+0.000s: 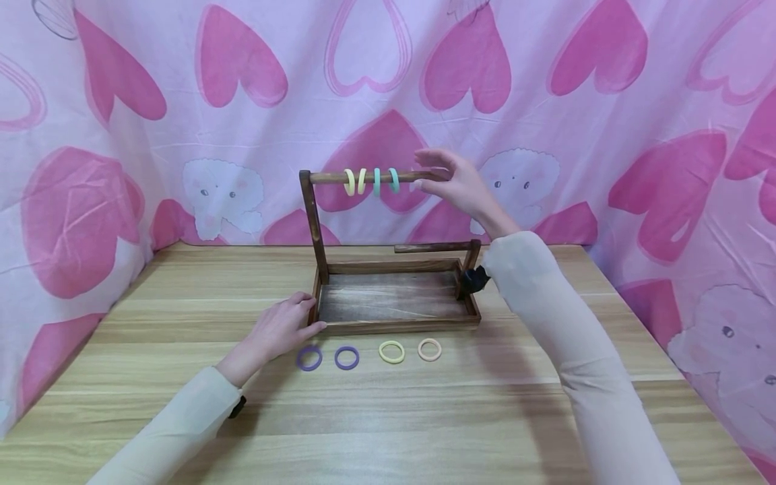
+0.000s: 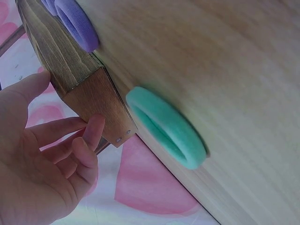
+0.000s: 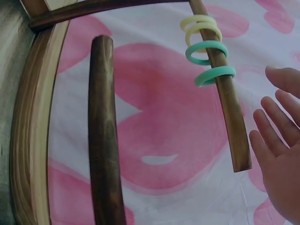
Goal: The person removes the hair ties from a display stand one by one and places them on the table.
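Observation:
My left hand (image 1: 281, 328) grips the left front corner of a dark wooden rack (image 1: 394, 328), thumb on one face and bent fingers on the adjoining one. Fabric hair ties, two yellow (image 1: 362, 181) and two green (image 1: 377, 182), hang on the rack's upper bar (image 1: 327, 178). At that bar's free right end is my right hand (image 1: 457, 185), fingers extended and holding nothing; the right wrist view shows a gap between them and the bar (image 3: 236, 140). In the left wrist view, a green hair tie (image 2: 168, 129) lies beside the rack's corner, near my left fingers.
In front of the rack lie two purple hair ties (image 1: 347, 358), a yellow one (image 1: 391, 351) and a peach one (image 1: 430, 349). A lower bar (image 1: 430, 248) juts leftward from a short right post. Behind the table (image 1: 388, 417) hangs a pink heart-patterned cloth (image 1: 254, 135).

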`<state>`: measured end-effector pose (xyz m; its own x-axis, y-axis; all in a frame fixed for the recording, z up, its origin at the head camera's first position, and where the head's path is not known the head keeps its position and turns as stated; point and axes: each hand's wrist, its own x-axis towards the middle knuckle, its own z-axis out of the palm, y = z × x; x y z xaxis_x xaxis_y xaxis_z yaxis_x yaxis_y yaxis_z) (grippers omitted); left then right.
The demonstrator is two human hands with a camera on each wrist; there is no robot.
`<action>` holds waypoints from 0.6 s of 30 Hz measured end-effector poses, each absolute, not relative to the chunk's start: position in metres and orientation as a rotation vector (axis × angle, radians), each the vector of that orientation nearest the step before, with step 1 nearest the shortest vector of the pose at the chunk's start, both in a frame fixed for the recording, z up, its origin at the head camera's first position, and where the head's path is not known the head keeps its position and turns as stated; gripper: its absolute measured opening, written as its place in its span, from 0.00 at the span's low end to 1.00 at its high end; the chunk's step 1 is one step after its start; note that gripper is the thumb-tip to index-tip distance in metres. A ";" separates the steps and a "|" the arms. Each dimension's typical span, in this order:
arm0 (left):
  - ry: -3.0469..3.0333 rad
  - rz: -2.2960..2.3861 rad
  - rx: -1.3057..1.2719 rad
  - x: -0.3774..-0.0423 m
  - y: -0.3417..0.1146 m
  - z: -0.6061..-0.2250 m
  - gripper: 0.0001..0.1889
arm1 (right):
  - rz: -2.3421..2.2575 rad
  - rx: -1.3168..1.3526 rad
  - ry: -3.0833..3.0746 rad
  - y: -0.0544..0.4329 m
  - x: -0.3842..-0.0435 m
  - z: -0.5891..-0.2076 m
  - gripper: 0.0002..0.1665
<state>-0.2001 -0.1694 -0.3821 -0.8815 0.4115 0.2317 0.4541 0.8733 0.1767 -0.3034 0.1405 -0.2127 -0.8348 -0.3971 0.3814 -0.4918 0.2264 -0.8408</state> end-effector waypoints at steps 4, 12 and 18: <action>-2.862 -0.333 -0.665 -0.200 -0.170 -0.382 0.29 | 1.597 0.887 -2.485 0.133 -0.296 -0.200 0.30; -2.863 -0.337 -0.665 -0.200 -0.170 -0.382 0.29 | 1.434 0.895 -2.653 0.123 -0.307 -0.193 0.31; -2.860 -0.344 -0.676 -0.200 -0.170 -0.381 0.29 | 1.275 0.972 -2.711 0.121 -0.333 -0.203 0.33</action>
